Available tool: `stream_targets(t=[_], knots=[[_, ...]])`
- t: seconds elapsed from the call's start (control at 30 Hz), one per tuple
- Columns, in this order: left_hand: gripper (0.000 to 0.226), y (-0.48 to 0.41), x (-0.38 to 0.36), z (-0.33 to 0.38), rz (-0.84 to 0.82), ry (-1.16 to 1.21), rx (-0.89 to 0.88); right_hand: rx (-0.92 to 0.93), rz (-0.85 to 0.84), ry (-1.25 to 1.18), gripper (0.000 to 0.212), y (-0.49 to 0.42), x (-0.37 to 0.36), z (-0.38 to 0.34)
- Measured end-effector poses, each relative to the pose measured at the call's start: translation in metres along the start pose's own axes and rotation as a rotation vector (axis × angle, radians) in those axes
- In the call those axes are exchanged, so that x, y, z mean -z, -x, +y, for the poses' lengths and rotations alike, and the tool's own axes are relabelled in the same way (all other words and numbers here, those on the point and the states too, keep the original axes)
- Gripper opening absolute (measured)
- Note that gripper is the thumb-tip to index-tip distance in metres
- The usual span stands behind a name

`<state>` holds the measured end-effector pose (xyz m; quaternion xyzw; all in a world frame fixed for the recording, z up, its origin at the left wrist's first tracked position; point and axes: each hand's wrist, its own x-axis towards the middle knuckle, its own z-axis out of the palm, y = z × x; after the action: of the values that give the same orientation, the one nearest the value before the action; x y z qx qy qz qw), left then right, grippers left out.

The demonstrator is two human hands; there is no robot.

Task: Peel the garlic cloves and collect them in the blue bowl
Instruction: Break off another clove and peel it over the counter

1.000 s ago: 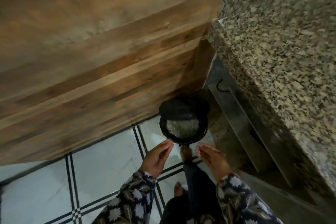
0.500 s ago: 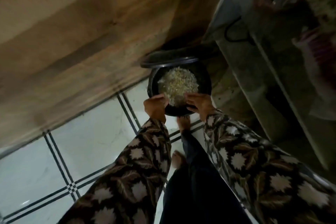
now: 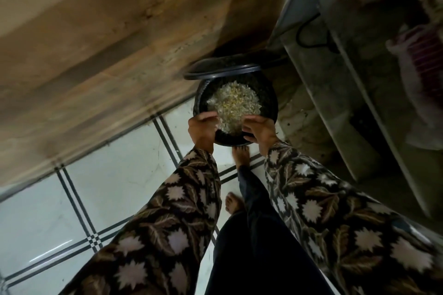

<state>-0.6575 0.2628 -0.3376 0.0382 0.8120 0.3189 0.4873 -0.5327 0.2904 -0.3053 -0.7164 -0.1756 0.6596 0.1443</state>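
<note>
A round black bin [image 3: 272, 103] stands on the floor with its lid [image 3: 223, 68] tipped up behind it. Inside lies a heap of pale garlic peels [image 3: 236, 103]. My left hand [image 3: 202, 128] curls over the bin's near rim on the left. My right hand [image 3: 260, 129] grips the same rim on the right, fingers inside and thumb under the edge. Both arms wear dark leaf-print sleeves. No blue bowl and no garlic cloves are in view.
My bare feet [image 3: 241, 154] stand on white tiles with black lines [image 3: 107, 175], right before the bin. A wooden panel [image 3: 107, 43] rises at the left. Grey shelves [image 3: 347, 103] with a pink bag [image 3: 422, 60] are at the right.
My head has tipped down and closer. Both hands went from open above the bin to curled over its near rim; the granite counter has left the view.
</note>
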Motion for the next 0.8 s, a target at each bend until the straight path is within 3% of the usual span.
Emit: stream_targets(t=[0.27, 0.5, 0.63, 0.8], knots=[[0.021, 0.066, 0.025, 0.022, -0.112, 0.142, -0.050, 0.058, -0.082, -0.079, 0.030, 0.062, 0.007, -0.019], [0.021, 0.194, 0.053, 0.058, -0.146, 0.102, -0.318, 0.370, -0.097, -0.170, 0.022, 0.196, 0.066, -0.042], [0.019, 0.294, 0.035, 0.074, -0.309, -0.033, -0.553, 0.511, -0.119, -0.232, 0.017, 0.281, 0.140, -0.039], [0.016, 0.409, -0.030, 0.068, -0.625, -0.166, -0.752, 0.624, 0.097, -0.420, 0.015, 0.343, 0.260, -0.001]])
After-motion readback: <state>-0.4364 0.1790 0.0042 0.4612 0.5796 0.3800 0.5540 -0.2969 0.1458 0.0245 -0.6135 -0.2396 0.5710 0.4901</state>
